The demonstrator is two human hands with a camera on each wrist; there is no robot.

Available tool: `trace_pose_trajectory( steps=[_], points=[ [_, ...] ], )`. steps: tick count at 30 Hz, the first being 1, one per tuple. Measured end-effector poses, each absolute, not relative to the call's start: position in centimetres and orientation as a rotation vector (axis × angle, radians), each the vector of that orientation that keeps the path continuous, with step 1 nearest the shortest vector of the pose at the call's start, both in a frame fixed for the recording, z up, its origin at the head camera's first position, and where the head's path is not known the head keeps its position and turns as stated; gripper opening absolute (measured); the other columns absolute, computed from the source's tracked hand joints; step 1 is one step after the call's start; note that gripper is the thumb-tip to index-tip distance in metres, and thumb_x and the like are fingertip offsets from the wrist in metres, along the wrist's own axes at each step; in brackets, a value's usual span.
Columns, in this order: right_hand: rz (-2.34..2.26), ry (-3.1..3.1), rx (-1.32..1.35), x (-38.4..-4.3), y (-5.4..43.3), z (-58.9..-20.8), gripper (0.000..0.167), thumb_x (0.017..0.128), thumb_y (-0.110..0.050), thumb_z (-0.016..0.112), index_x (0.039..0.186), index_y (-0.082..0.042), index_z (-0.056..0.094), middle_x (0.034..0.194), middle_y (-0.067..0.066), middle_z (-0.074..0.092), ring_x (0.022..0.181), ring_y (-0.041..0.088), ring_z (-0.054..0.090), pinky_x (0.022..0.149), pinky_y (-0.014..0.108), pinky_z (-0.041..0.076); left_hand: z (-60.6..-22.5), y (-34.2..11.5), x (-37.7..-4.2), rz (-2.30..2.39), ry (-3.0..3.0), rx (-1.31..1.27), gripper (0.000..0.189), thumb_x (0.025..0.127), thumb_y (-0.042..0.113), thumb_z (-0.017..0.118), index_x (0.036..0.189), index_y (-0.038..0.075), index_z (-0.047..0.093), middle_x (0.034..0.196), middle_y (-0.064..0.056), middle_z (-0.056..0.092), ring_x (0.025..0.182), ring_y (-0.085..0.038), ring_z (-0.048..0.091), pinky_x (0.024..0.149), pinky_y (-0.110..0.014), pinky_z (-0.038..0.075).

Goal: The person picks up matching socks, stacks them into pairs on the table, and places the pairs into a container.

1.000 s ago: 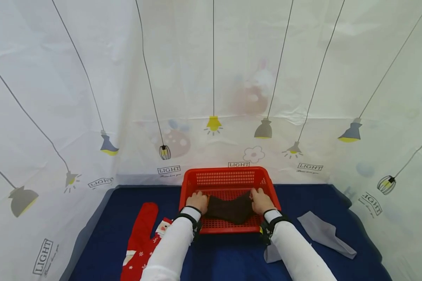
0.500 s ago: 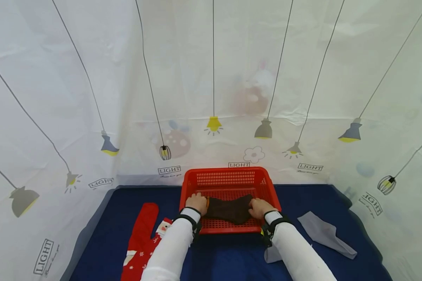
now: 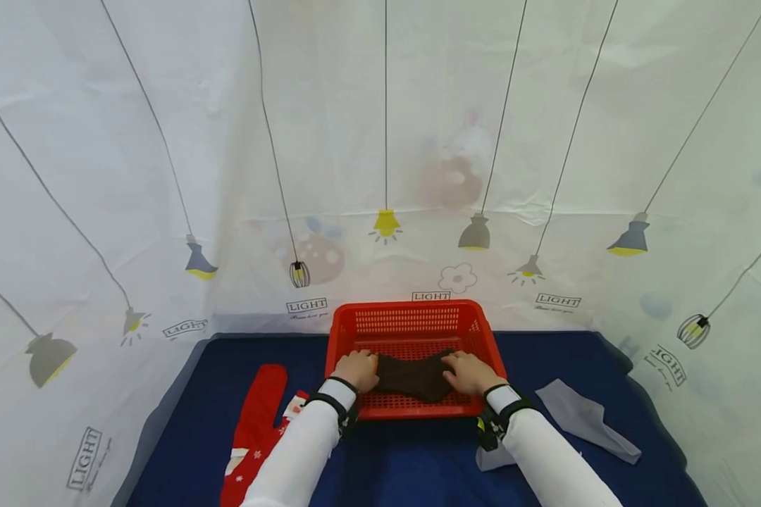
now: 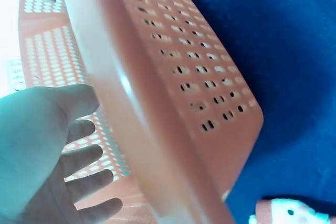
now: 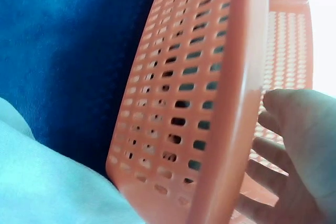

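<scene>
A dark brown sock (image 3: 415, 379) lies spread across the bottom of a red perforated plastic basket (image 3: 412, 306). My left hand (image 3: 358, 370) is inside the basket at the sock's left end. In the left wrist view its fingers (image 4: 86, 159) are spread and fairly straight, with nothing visible between them. At the sock's right end, my right hand (image 3: 471, 373) reaches over the basket's near right side. The right wrist view shows its fingers (image 5: 269, 174) loosely extended behind the rim; the sock is hidden there.
Red Santa-patterned socks (image 3: 261, 408) lie left of the basket, partly behind the left sleeve. A grey sock (image 3: 586, 420) lies to the right, and another grey piece of cloth (image 3: 493, 458) shows beside the right forearm. A dark blue cloth (image 3: 412, 465) covers the table; a printed curtain stands behind.
My right hand has loosened from the sock's right end, and its fingers have straightened. My left hand has shifted slightly. The sock stays flat in the basket.
</scene>
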State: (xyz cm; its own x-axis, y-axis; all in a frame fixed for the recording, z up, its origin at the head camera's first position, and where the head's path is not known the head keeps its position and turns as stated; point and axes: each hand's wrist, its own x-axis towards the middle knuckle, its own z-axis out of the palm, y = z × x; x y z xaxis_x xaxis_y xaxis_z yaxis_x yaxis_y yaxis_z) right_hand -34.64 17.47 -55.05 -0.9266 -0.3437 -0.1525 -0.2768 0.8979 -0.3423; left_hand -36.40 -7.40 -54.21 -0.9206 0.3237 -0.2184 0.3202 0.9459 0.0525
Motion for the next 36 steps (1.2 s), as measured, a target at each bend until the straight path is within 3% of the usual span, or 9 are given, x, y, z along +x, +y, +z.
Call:
trace_pose_trajectory(
  steps=[12,24,36],
  points=[
    [-0.457,3.065,-0.575,-32.6,17.6,-53.6,0.049,0.090,-0.034,0.055,0.134,-0.013,0.048,0.139,0.014,0.042,0.123,0.035,0.043,0.092,0.057,0.037,-52.1,-8.2,-33.5,0.161,3.003,0.696,0.053,0.088,0.034,0.058,0.134,0.010,0.045,0.140,-0.012,0.040,0.127,-0.031,0.040,0.100,-0.047,0.035],
    [-0.509,3.218,-0.714,-28.5,17.2,-53.3,0.053,0.086,-0.034,0.061,0.134,-0.016,0.048,0.135,0.013,0.047,0.116,0.035,0.049,0.085,0.054,0.042,-52.2,-9.4,-29.4,0.218,3.166,0.828,0.057,0.085,0.038,0.061,0.132,0.010,0.049,0.137,-0.011,0.045,0.125,-0.033,0.043,0.097,-0.048,0.038],
    [-0.541,3.334,-0.700,-23.1,17.5,-55.7,0.055,0.079,-0.036,0.070,0.129,-0.023,0.052,0.125,0.005,0.053,0.108,0.026,0.054,0.079,0.046,0.045,-54.7,-10.1,-23.6,0.267,3.242,0.826,0.059,0.079,0.041,0.067,0.128,0.013,0.052,0.132,-0.008,0.050,0.118,-0.030,0.048,0.092,-0.048,0.040]
  ],
)
